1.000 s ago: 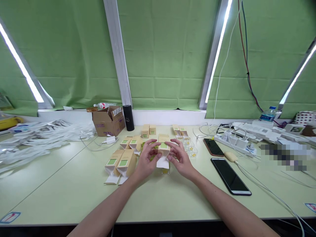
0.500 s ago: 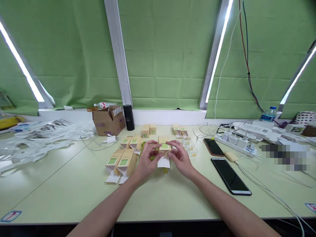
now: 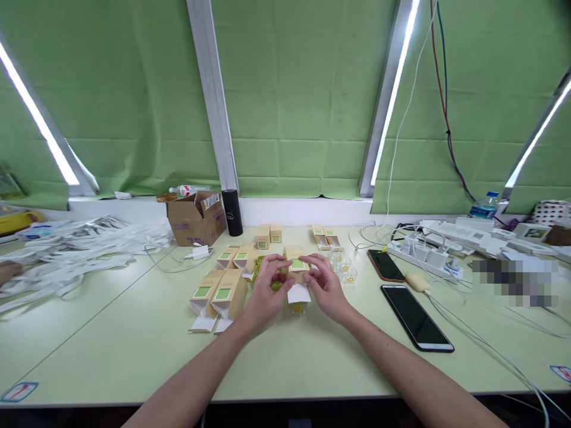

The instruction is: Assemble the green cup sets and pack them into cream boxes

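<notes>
Between my two hands stands a small kraft cardboard box (image 3: pixel 296 273) with a green label and a white flap folded out toward me. My left hand (image 3: pixel 271 282) grips its left side, thumb at the lower edge and fingers near the top. On its right side, my right hand (image 3: pixel 325 285) holds it in the same way. A clear plastic piece with a yellow spot (image 3: pixel 298 308) shows just below the flap. Partly hidden behind my left hand are green items (image 3: pixel 257 270). Open kraft boxes (image 3: pixel 229 291) with flaps out stand to the left.
Further back are more kraft boxes (image 3: pixel 263 236) and clear plastic holders (image 3: pixel 344 268). Two phones (image 3: pixel 417 318), a power strip (image 3: pixel 423 255) and cables lie right. A brown carton (image 3: pixel 196 223), black bottle (image 3: pixel 232 213) and white strips (image 3: pixel 89 244) are left, with another person's hand (image 3: pixel 9 271) at the edge.
The box's white flap has shifted slightly to the right and up between my hands. Another person's hand has come into view at the far left.
</notes>
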`<state>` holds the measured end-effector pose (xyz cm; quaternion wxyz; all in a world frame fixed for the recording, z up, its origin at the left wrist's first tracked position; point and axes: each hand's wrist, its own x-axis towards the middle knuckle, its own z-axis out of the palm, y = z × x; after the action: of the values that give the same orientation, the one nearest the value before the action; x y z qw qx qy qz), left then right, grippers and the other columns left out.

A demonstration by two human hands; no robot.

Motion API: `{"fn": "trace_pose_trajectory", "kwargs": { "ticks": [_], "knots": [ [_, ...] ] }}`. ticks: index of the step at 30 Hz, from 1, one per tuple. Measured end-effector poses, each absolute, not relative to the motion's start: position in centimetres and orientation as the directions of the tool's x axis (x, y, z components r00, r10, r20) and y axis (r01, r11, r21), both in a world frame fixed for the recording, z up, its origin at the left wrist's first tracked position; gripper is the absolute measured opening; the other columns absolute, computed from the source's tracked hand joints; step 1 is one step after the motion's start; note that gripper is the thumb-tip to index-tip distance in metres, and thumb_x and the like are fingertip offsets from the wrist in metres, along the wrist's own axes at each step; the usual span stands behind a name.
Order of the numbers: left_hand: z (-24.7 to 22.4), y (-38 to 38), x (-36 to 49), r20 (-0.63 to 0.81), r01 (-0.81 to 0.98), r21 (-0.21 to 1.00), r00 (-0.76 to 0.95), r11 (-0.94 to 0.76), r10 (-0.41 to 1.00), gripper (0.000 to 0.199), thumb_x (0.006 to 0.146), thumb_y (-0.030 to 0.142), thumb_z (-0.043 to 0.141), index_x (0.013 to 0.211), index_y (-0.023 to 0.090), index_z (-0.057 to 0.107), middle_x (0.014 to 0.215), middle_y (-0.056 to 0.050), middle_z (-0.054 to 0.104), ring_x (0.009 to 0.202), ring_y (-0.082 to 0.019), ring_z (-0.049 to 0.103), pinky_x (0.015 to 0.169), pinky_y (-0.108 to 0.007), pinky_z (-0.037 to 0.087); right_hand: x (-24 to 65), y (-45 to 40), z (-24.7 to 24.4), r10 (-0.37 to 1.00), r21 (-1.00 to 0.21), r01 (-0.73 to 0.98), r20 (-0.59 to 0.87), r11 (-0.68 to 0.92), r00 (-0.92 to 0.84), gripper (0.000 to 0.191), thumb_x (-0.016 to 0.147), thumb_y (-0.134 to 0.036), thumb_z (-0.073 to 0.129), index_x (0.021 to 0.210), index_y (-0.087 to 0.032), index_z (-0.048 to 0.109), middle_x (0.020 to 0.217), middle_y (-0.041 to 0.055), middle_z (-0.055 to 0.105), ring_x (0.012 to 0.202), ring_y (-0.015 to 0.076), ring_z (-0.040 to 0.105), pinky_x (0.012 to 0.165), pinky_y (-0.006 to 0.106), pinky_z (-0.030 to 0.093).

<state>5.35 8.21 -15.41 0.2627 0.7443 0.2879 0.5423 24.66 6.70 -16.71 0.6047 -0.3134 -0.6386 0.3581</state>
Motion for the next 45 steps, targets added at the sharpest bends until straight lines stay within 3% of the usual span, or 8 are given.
{"fn": "trace_pose_trajectory", "kwargs": {
  "ticks": [8, 15, 24, 45],
  "knots": [
    [-14.65, 7.69, 4.61, 0.609, 0.073, 0.726, 0.396, -0.684, 0.687, 0.052, 0.095, 0.024, 0.062, 0.146, 0.031, 0.057, 0.149, -0.014, 0.039, 0.103, -0.022, 0.064, 0.098, -0.047, 0.059, 25.04, 7.07, -16.73, 0.850, -0.851, -0.052, 0.525, 0.523, -0.045, 0.043, 0.097, -0.050, 0.067, 0.136, -0.033, 0.065, 0.139, 0.0085, 0.041, 0.087, 0.0128, 0.066, 0.081, 0.033, 0.060],
    [-15.03, 7.91, 4.75, 0.577, 0.069, 0.738, 0.453, -0.672, 0.680, 0.081, 0.085, 0.031, 0.080, 0.156, 0.034, 0.043, 0.160, -0.015, 0.030, 0.108, -0.026, 0.061, 0.098, -0.048, 0.057, 25.17, 6.99, -16.55, 0.851, -0.852, -0.048, 0.524, 0.522, -0.032, 0.043, 0.098, -0.049, 0.067, 0.138, -0.033, 0.064, 0.140, 0.0086, 0.040, 0.090, 0.0132, 0.066, 0.087, 0.035, 0.060],
    [-14.84, 7.84, 5.05, 0.581, 0.001, 0.773, 0.403, -0.635, 0.707, 0.061, 0.095, 0.050, 0.069, 0.148, 0.027, 0.048, 0.154, -0.017, 0.036, 0.121, -0.029, 0.058, 0.104, -0.045, 0.053, 24.93, 6.72, -16.43, 0.847, -0.849, -0.077, 0.528, 0.523, -0.065, 0.044, 0.096, -0.048, 0.070, 0.138, -0.036, 0.065, 0.137, 0.0070, 0.038, 0.091, 0.0123, 0.066, 0.094, 0.037, 0.061],
    [-15.22, 8.41, 4.99, 0.512, -0.063, 0.854, 0.277, -0.516, 0.813, 0.044, 0.095, 0.047, 0.068, 0.130, 0.025, 0.055, 0.138, -0.012, 0.052, 0.104, -0.021, 0.062, 0.089, -0.035, 0.054, 25.05, 6.51, -16.90, 0.802, -0.823, -0.079, 0.566, 0.563, -0.190, 0.052, 0.094, -0.049, 0.074, 0.143, -0.038, 0.061, 0.140, 0.0072, 0.033, 0.107, 0.0196, 0.068, 0.109, 0.047, 0.057]
  ]
}}
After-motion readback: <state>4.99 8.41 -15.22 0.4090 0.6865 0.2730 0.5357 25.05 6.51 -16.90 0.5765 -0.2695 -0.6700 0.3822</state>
